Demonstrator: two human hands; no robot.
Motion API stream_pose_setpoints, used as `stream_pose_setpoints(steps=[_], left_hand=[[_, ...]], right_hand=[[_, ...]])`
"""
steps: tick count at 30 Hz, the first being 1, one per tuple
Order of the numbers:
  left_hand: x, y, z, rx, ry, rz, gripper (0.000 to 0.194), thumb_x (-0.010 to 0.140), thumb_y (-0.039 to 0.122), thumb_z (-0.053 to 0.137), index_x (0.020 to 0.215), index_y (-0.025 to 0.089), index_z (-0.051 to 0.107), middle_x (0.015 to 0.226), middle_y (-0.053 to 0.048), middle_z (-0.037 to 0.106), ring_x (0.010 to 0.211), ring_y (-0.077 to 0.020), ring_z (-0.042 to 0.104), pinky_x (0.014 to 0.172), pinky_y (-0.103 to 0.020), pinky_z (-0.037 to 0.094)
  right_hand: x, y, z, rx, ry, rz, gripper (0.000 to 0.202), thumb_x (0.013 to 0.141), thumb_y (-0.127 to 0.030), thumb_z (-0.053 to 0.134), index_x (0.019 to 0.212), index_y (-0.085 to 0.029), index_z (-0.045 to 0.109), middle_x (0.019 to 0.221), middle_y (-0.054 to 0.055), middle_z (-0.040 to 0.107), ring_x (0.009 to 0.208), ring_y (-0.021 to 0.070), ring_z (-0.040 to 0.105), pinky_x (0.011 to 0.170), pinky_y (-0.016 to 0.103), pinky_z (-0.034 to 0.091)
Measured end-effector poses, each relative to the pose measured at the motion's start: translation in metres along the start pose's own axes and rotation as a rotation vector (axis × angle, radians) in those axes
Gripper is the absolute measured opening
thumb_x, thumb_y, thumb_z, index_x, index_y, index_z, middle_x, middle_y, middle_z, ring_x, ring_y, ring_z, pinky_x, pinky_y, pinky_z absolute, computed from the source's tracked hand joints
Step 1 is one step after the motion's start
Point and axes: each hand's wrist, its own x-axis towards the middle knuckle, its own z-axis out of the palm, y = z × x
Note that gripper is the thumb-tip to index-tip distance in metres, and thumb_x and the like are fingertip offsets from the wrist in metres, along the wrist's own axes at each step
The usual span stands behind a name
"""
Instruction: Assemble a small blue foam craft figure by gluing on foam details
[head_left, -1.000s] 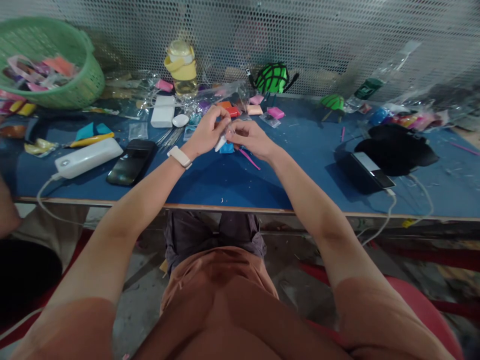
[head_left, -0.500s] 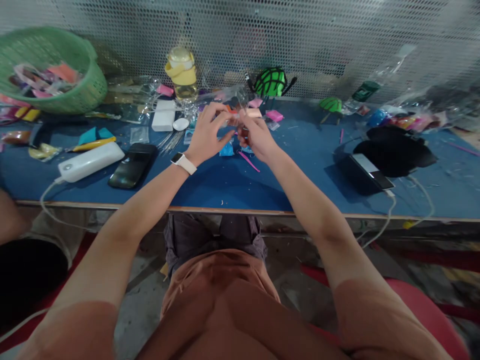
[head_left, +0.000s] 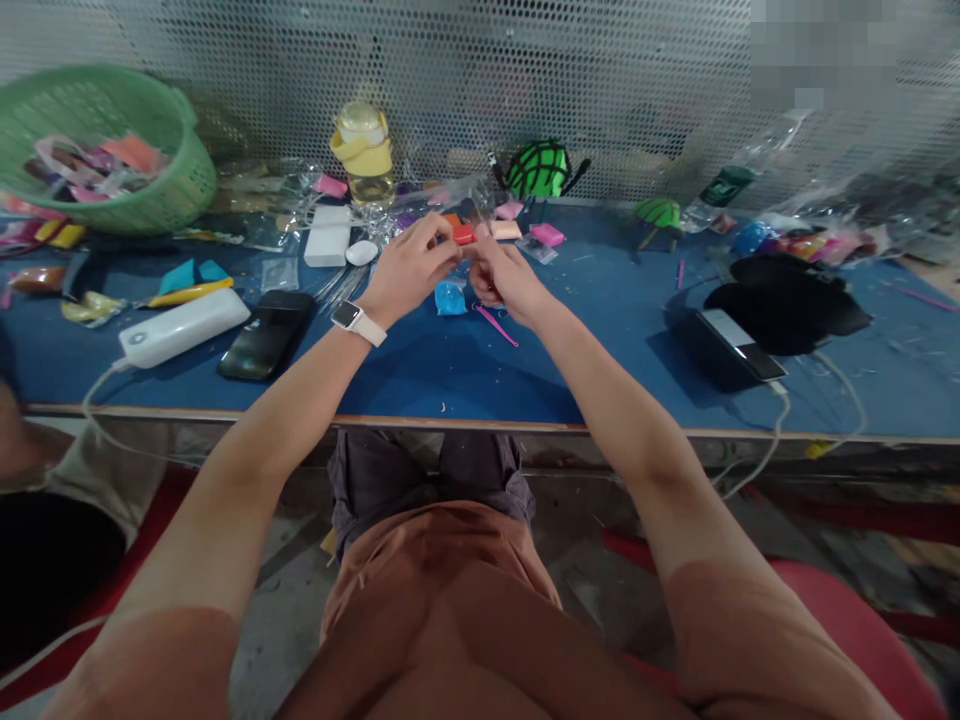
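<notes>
A perforated metal panel point(head_left: 450, 70) stands behind a long blue table point(head_left: 622, 330). The green basket point(head_left: 169, 190) sits at the far left of the table, with colourful packets inside it. To the far right lies a floppy black item point(head_left: 795, 300), just beside a dark device point(head_left: 739, 348) with a white cable. A clear bottle point(head_left: 727, 188) with a green label leans behind them, and a yellow-topped bottle point(head_left: 364, 160) stands upright near the panel. Both hands meet over the middle of the table. The left hand point(head_left: 405, 270), wearing a watch point(head_left: 358, 322) at the wrist, has its fingers bent and drawn close to the thumb; the right hand point(head_left: 510, 280) is partly curled, its thumb and forefinger reaching toward the left fingertips. Whether either grip is closed on something small cannot be told, since the fingers cover the spot between them. Left of the hands lie a white device point(head_left: 184, 328), a black phone point(head_left: 266, 335) and a white box point(head_left: 328, 236). A green domed figure point(head_left: 538, 170) with black lines rests beyond the right hand, a smaller green dome point(head_left: 658, 212) to its right. The blue packet point(head_left: 451, 298) lies on the table below the fingertips, the red packet point(head_left: 463, 234) just beyond them, and the thin pink tool point(head_left: 496, 325) nearer the table's front edge.
</notes>
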Motion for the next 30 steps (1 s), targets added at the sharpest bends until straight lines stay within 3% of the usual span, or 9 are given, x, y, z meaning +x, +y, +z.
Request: stream_pose_setpoints(steps=[2,4,6,8,11,15,18,24,30], left_hand=[[0.000,-0.004,0.000,-0.019,0.004,0.015,0.049,0.116,0.072,0.066,0.108,0.026,0.079,0.130,-0.016,0.071,0.106,-0.0323,0.073,0.105,-0.057,0.065],[0.000,-0.008,0.001,-0.083,0.018,0.001,0.055,0.114,0.079,0.067,0.109,0.026,0.079,0.128,-0.015,0.069,0.097,-0.0274,0.071,0.095,-0.052,0.066],[0.002,-0.011,0.001,-0.168,0.034,-0.051,0.060,0.109,0.085,0.072,0.107,0.025,0.079,0.125,-0.014,0.070,0.095,-0.0249,0.071,0.090,-0.048,0.066],[0.003,-0.010,0.000,-0.247,0.036,-0.109,0.065,0.104,0.090,0.077,0.103,0.025,0.077,0.120,-0.012,0.072,0.096,-0.0240,0.072,0.088,-0.044,0.066],[0.004,-0.003,0.000,-0.392,-0.005,-0.146,0.070,0.100,0.096,0.076,0.098,0.026,0.073,0.100,-0.007,0.071,0.085,-0.0202,0.068,0.076,-0.038,0.063],[0.004,0.008,0.002,-0.485,-0.028,-0.155,0.073,0.099,0.100,0.073,0.094,0.027,0.068,0.083,-0.001,0.062,0.069,-0.0167,0.058,0.065,-0.035,0.056],[0.005,0.011,0.002,-0.484,0.007,-0.159,0.075,0.096,0.101,0.075,0.092,0.027,0.066,0.083,-0.001,0.063,0.073,-0.0173,0.059,0.068,-0.035,0.056],[0.004,0.015,0.005,-0.542,0.013,-0.146,0.075,0.096,0.101,0.076,0.094,0.026,0.068,0.088,-0.002,0.068,0.083,-0.0190,0.069,0.082,-0.039,0.067],[0.003,0.014,0.004,-0.446,0.000,-0.126,0.070,0.101,0.097,0.074,0.098,0.027,0.068,0.092,-0.004,0.069,0.085,-0.0204,0.068,0.082,-0.039,0.062]], right_hand=[[0.001,0.004,-0.004,-0.131,0.063,-0.111,0.076,0.102,-0.101,0.066,0.105,-0.026,0.078,0.072,-0.001,0.052,0.076,0.0216,0.066,0.067,0.036,0.065],[0.001,0.005,-0.009,-0.279,0.145,-0.253,0.072,0.104,-0.097,0.069,0.104,-0.026,0.082,0.091,0.006,0.064,0.109,0.0308,0.076,0.096,0.049,0.073],[0.001,0.002,-0.014,-0.402,0.201,-0.379,0.069,0.103,-0.094,0.072,0.102,-0.027,0.085,0.120,0.012,0.071,0.138,0.0372,0.071,0.124,0.059,0.065],[0.001,-0.001,-0.018,-0.469,0.216,-0.472,0.075,0.106,-0.096,0.065,0.096,-0.025,0.087,0.147,0.015,0.068,0.149,0.0386,0.064,0.139,0.061,0.053],[0.002,-0.002,-0.020,-0.425,0.170,-0.468,0.083,0.106,-0.101,0.057,0.092,-0.025,0.088,0.160,0.015,0.066,0.149,0.0376,0.063,0.141,0.060,0.050],[0.004,0.002,-0.017,-0.240,0.048,-0.322,0.066,0.097,-0.094,0.081,0.096,-0.029,0.089,0.147,0.011,0.076,0.149,0.0368,0.066,0.133,0.060,0.057],[0.003,0.001,-0.015,-0.186,-0.015,-0.310,0.066,0.090,-0.095,0.087,0.092,-0.029,0.089,0.148,0.010,0.078,0.147,0.0357,0.069,0.135,0.060,0.055],[-0.003,-0.012,-0.017,-0.194,-0.059,-0.318,0.085,0.089,-0.110,0.069,0.084,-0.027,0.085,0.161,0.012,0.077,0.154,0.0372,0.066,0.143,0.063,0.047],[0.002,-0.003,-0.019,-0.139,-0.101,-0.277,0.090,0.083,-0.114,0.070,0.087,-0.026,0.087,0.157,0.014,0.078,0.147,0.0367,0.069,0.136,0.064,0.054]])
